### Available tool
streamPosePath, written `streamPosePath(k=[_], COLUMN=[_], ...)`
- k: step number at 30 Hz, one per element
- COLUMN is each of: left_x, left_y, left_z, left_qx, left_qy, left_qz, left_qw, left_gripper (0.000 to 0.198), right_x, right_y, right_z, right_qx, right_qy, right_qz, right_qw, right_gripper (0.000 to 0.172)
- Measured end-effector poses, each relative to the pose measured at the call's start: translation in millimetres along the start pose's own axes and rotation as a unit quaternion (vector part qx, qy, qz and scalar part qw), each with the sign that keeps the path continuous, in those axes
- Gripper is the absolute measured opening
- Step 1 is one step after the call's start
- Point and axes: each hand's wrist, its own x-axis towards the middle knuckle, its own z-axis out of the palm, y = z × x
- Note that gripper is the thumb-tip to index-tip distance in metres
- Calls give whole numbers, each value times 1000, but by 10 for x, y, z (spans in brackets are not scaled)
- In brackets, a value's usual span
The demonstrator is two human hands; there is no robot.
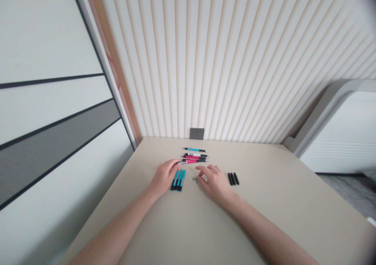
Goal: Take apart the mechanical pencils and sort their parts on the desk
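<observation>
- Hands apart on the desk [117,202], left hand [163,176] and right hand [214,182] with a small gap between them, both forearms reaching in from the bottom of the view.
- Left hand: its fingertips [175,163] reach the left end of the lowest pen [192,161], seeming to touch it. Whether they grip it, I cannot tell. Just below the palm's right side lie three teal pieces [178,180], side by side and close together, with black ends toward the person.
- Right hand: fingers curled and low over the desk, their tips [199,175] just beside a few small metal bits [195,178], too small to identify. Whether they touch or pinch anything, I cannot tell.
- Three black pieces [233,178] lie side by side to the right of that hand, near but not touching it.
- Pens: a loose stack of near-parallel pens lies crosswise above the hands, a teal pen [195,149] farthest off and apart from the others, then a white pen [195,155] and a pink pen [194,158].
- Behind them, a grey socket [196,133] sits low on a ribbed wall [235,61], with a striped panel [53,108] on the left and a white cabinet [337,139] on the right.
</observation>
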Motion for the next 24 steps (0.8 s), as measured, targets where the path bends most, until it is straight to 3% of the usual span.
streamPosePath(k=[10,18,24], left_x=[-2,-7,-1], left_y=[35,43,43], left_z=[-12,-8,-9], left_qx=[1,-21,-7], left_qy=[-4,-15,-14], left_qz=[4,-4,7], left_qw=[1000,1000,1000], left_gripper=[22,23,24], right_x=[11,16,23], right_y=[3,-47,-74], right_z=[-24,7,4], right_qx=[-40,-111,-127], right_qy=[-10,-61,-73], right_qz=[3,-3,-9], right_qw=[999,992,989], right_gripper=[22,38,38])
